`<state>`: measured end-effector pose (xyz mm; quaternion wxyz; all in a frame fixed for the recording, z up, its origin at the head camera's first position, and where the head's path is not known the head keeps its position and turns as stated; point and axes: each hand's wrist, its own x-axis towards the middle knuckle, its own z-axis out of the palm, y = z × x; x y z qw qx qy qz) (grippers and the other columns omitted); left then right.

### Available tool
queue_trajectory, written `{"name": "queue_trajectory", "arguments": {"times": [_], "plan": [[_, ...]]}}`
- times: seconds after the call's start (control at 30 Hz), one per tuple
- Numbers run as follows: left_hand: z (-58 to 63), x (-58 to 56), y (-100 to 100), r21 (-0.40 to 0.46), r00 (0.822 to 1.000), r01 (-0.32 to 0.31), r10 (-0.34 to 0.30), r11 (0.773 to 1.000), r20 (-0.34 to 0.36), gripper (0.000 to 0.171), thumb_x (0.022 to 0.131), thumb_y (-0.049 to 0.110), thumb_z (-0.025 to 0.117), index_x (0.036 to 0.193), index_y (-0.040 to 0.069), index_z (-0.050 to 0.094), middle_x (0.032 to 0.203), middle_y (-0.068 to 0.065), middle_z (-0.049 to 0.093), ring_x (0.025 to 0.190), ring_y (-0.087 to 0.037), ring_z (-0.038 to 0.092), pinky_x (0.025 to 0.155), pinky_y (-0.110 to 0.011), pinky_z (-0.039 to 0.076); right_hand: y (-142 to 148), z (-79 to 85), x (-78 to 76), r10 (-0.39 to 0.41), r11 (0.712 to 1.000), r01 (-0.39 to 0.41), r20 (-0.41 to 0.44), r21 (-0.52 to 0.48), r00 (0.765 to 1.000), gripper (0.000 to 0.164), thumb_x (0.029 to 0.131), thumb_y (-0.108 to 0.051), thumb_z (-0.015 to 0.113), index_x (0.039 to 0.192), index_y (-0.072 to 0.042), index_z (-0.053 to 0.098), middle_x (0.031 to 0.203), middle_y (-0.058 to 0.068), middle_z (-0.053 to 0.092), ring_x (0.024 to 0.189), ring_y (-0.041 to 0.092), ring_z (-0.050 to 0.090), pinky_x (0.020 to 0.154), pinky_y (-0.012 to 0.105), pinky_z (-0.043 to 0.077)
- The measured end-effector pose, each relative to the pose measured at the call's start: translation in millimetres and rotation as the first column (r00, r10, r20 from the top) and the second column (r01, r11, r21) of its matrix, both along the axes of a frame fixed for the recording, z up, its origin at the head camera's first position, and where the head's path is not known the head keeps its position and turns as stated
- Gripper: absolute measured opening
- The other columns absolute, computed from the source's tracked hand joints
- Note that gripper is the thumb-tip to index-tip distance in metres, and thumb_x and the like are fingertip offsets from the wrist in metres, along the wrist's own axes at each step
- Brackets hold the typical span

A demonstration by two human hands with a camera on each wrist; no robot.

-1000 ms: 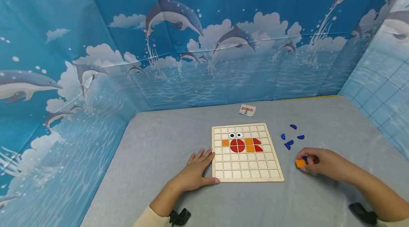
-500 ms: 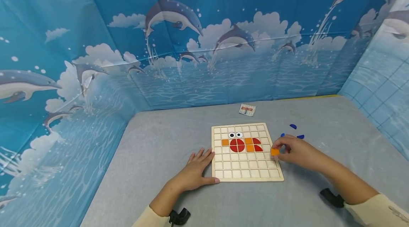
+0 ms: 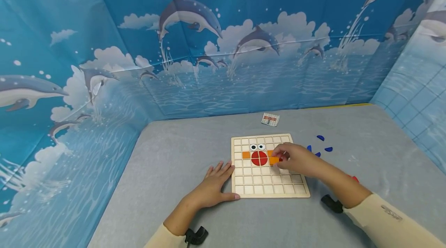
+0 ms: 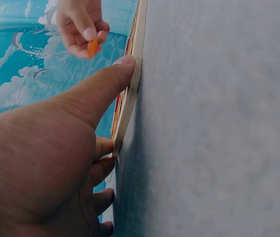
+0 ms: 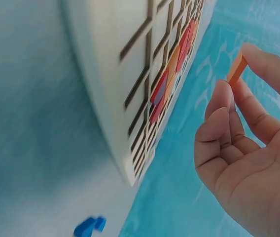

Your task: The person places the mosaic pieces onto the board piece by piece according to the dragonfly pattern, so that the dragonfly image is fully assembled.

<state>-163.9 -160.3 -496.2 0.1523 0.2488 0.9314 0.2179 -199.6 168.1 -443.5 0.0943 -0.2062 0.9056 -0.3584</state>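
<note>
A wooden grid board [image 3: 258, 190] lies on the grey table. Set in its cells are two eye tiles [image 3: 257, 147], a red circle of quarter pieces [image 3: 259, 158] and an orange square [image 3: 246, 155] at left. My left hand [image 3: 213, 190] rests with spread fingers against the board's left edge, the thumb at its near left corner. Over the right half of the grid, my right hand [image 3: 296, 159] pinches an orange square tile [image 5: 237, 68] between thumb and fingertips. In the right wrist view this tile is held clear of the board. The right hand partly covers the orange and red tiles beneath.
Several blue half-round pieces [image 3: 320, 138] lie on the table right of the board. A red piece [image 3: 355, 178] shows partly behind my right forearm. Beyond the board lies a small pattern card [image 3: 270, 119]. A dolphin-print curtain [image 3: 223, 97] stands behind the table.
My right hand has moved left from the table beside the board to over the grid, carrying the orange tile. The left hand has stayed at the board's edge.
</note>
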Motion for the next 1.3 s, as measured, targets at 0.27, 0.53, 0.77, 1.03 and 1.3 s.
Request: {"name": "queue_trajectory", "arguments": {"times": [0.27, 0.53, 0.77, 1.03, 1.3], "plan": [[-0.5, -0.8, -0.7, -0.009, 1.000, -0.002, 0.002, 1.000, 0.002, 0.097, 0.087, 0.065, 0.068, 0.162, 0.020, 0.025, 0.171, 0.004, 0.018, 0.160, -0.026, 0.007, 0.127, -0.058, 0.007, -24.3, -4.8, -12.3, 0.041, 0.997, -0.041, -0.005, -0.068, 0.999, 0.025, 0.088, -0.016, 0.079, 0.111, -0.008, 0.070, 0.096, 0.004, 0.065, 0.082, 0.014, 0.053, 0.070, 0.023, 0.048], [-1.1, -1.0, -1.3, -0.014, 1.000, 0.006, -0.006, 1.000, -0.002, 0.097, 0.088, 0.065, 0.066, 0.163, 0.020, 0.024, 0.171, 0.003, 0.017, 0.160, -0.027, 0.007, 0.127, -0.059, 0.008, -48.3, -8.4, -19.4, 0.049, 0.998, -0.049, -0.004, -0.042, 0.999, 0.024, 0.088, -0.016, 0.079, 0.110, -0.009, 0.070, 0.096, 0.004, 0.065, 0.079, 0.014, 0.052, 0.069, 0.025, 0.046], [-0.4, -0.4, -1.8, -0.015, 1.000, 0.007, -0.007, 1.000, -0.001, 0.097, 0.088, 0.066, 0.066, 0.163, 0.021, 0.023, 0.171, 0.003, 0.017, 0.160, -0.027, 0.007, 0.127, -0.058, 0.008, -64.9, -10.4, -27.9, 0.064, 0.998, -0.064, -0.018, -0.012, 0.998, 0.023, 0.087, -0.014, 0.079, 0.108, -0.007, 0.073, 0.093, 0.004, 0.063, 0.079, 0.014, 0.052, 0.070, 0.027, 0.046], [1.7, -0.2, -0.5, -0.011, 1.000, 0.012, -0.012, 1.000, -0.004, 0.096, 0.088, 0.064, 0.067, 0.163, 0.020, 0.024, 0.171, 0.003, 0.018, 0.160, -0.027, 0.007, 0.127, -0.059, 0.008, -75.9, -16.6, -36.1, 0.095, 0.995, -0.095, -0.023, 0.025, 0.995, 0.022, 0.085, -0.011, 0.080, 0.104, -0.008, 0.069, 0.093, 0.004, 0.063, 0.079, 0.013, 0.053, 0.071, 0.028, 0.048], [0.2, -1.2, -0.4, -0.010, 1.000, 0.012, -0.012, 1.000, -0.015, 0.096, 0.088, 0.064, 0.067, 0.163, 0.020, 0.024, 0.171, 0.003, 0.018, 0.160, -0.026, 0.007, 0.127, -0.058, 0.008, -84.5, -16.8, -38.0, 0.094, 0.989, -0.090, -0.033, 0.121, 0.995, 0.022, 0.083, -0.013, 0.082, 0.100, -0.010, 0.068, 0.089, 0.002, 0.059, 0.076, 0.014, 0.051, 0.071, 0.029, 0.045]]}}
